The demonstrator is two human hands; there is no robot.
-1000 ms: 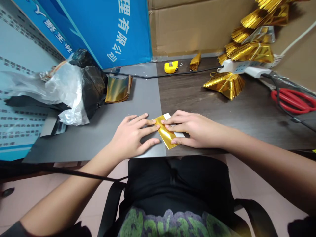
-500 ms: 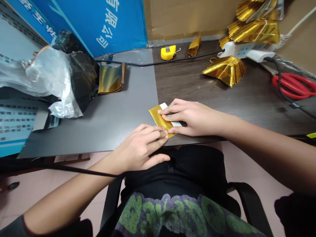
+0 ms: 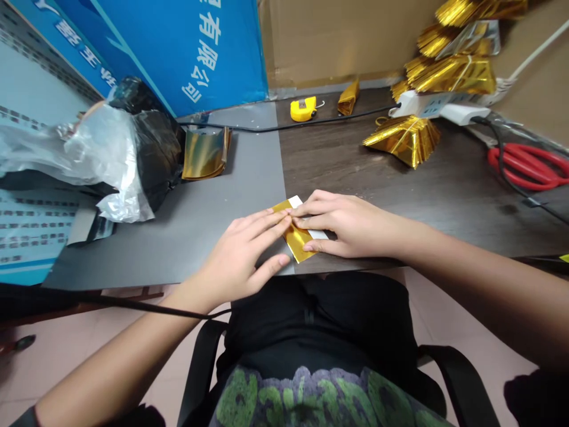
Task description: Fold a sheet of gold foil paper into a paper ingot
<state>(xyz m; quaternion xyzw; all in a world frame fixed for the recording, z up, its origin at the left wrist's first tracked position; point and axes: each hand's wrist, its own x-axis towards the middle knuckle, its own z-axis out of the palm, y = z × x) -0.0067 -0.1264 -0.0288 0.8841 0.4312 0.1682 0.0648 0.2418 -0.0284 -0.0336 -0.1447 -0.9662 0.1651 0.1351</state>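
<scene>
Folded gold foil sheet (image 3: 297, 242) with a white paper strip (image 3: 318, 234) lay at the seam of grey mat (image 3: 178, 243) and dark wood-grain desk (image 3: 377, 160); left hand (image 3: 240, 255) and right hand (image 3: 347, 228) covered it, fingers (image 3: 311, 217) extended flat, tips nearly meeting; foil partly hidden beneath; grip could not be made out.

The one view is worn on the person's head and looks forward and steeply down from above their dark clothing (image 3: 311, 332), taking in a wide sweep. The near edge of the worktop (image 3: 364, 160) crosses the lower middle of the frame, the left hand (image 3: 235, 255) and right hand (image 3: 342, 225) lie close to the camera, and the cardboard (image 3: 347, 41) behind the worktop's far edge fills the top.
</scene>
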